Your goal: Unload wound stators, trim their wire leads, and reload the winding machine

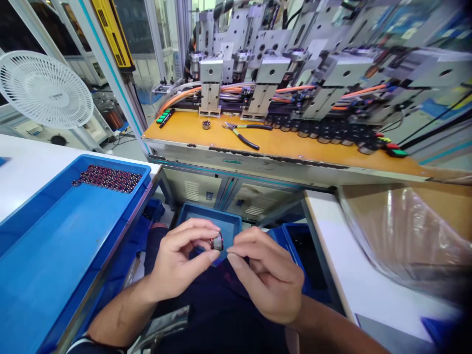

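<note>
My left hand (184,258) is closed with thumb and fingertips around a small motor stator (217,242), a short grey metal cylinder with dark edges and reddish spots. It is held tilted above my lap. Just to its right, my right hand (267,273) has thumb and index finger pinched together, a small gap away from the stator. Anything between those fingertips is too small to make out. Behind the hands is a blue bin (210,214), partly covered by them.
On the left table, a long blue tray (73,231) holds many small stators (110,178) at its far end. Pliers (243,130), a single stator (206,125) and a row of dark round parts (324,132) lie on the orange bench before the machine. Plastic sheeting (405,236) covers the right side; a fan (46,91) stands left.
</note>
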A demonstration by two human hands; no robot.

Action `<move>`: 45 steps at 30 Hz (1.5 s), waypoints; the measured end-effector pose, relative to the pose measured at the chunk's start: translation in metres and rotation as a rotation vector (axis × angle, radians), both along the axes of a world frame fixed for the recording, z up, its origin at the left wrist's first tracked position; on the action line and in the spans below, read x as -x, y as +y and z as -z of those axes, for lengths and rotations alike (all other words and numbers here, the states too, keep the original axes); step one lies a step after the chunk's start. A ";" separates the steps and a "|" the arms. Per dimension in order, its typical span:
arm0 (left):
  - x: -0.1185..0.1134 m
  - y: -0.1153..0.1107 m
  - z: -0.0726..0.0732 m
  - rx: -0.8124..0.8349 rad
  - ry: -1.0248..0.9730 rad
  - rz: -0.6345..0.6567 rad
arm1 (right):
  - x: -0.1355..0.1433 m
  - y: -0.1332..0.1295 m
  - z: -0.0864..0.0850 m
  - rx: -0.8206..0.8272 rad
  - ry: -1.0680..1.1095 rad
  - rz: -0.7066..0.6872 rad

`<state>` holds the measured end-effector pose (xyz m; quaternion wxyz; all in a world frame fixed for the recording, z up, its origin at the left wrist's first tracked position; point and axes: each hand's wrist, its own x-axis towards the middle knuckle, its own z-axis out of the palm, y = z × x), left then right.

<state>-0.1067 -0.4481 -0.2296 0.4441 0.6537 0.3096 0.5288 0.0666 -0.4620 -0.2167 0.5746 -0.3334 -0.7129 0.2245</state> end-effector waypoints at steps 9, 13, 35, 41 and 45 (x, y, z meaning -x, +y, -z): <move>-0.002 0.001 0.000 -0.100 0.081 -0.070 | 0.001 -0.001 0.004 -0.043 -0.055 0.011; -0.004 0.002 -0.001 -0.020 0.000 0.003 | 0.002 -0.002 0.003 0.068 0.051 0.031; 0.021 0.006 -0.009 -0.310 0.262 -0.024 | -0.021 0.028 -0.040 0.406 -0.564 -0.350; 0.025 0.008 -0.005 -0.284 0.189 -0.081 | -0.044 0.127 -0.064 0.032 -0.604 0.252; 0.028 0.011 -0.004 -0.263 0.180 -0.143 | -0.065 0.217 -0.067 -0.089 -0.705 0.432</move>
